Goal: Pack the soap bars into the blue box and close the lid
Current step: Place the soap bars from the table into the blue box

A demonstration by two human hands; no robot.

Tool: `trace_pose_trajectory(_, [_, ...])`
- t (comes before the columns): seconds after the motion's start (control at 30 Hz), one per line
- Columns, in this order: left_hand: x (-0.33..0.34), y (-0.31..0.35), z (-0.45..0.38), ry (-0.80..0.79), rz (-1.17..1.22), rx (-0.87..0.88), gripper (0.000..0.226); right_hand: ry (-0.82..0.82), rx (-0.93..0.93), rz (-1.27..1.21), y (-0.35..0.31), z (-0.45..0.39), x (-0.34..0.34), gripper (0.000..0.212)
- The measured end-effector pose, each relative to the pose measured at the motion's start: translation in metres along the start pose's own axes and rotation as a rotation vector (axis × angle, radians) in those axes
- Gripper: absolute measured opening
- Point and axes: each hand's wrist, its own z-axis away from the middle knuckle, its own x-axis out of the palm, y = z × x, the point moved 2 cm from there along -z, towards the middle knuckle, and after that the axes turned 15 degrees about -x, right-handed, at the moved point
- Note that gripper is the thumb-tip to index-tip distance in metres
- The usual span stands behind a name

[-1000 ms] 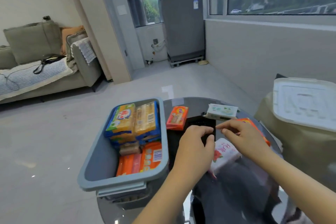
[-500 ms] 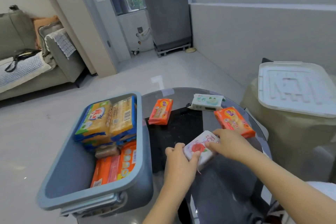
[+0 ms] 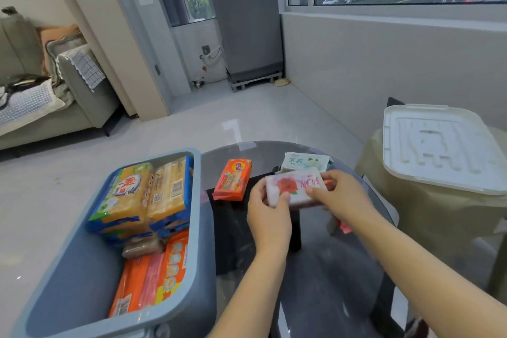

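In the blue box (image 3: 197,228), yellow and orange soap bars (image 3: 142,200).

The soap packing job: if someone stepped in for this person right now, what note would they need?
Left hand and right hand: both grip the white rose-print soap bar, held above the glass table.
Blue box: open, at the table's left, with yellow and orange soap packs already inside.
Still on the table: an orange soap bar and a white-green soap bar; something orange shows behind the right hand, unclear what.
White lid: lying on the covered stand to the right.
Left to do: box the held bar and the loose ones, then fit the lid.
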Motion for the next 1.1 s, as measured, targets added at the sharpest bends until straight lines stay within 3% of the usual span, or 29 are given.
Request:
trace_pose_trajectory(0.1, [0.023,0.018,-0.024,-0.037,0.087,-0.022,0.045,0.141,0.01,-0.096,-0.003,-0.022,-0.004,0.037])
trace_pose_trajectory(0.3, [0.062,0.031,-0.076,-0.111,0.044,-0.025,0.044,0.275,0.056,-0.125,0.021,-0.057,0.0,0.035])
trace_pose_trajectory(0.57, [0.082,0.017,-0.113,-0.124,-0.125,-0.042,0.04,0.236,0.129,0.085,0.048,-0.076,0.005,0.036])
trace_pose_trajectory(0.7, [0.086,0.017,-0.11,-0.146,-0.234,-0.118,0.041,0.036,0.257,0.279,0.051,-0.077,0.008,0.043])
trace_pose_trajectory(0.93, [0.068,0.018,-0.089,-0.119,-0.219,-0.075,0.031,0.036,0.154,0.198,0.037,-0.069,0.008,0.041])
trace_pose_trajectory(1.1, [0.043,0.032,-0.047,-0.044,-0.099,-0.003,0.028,0.15,0.018,-0.017,-0.004,-0.05,-0.01,0.038])
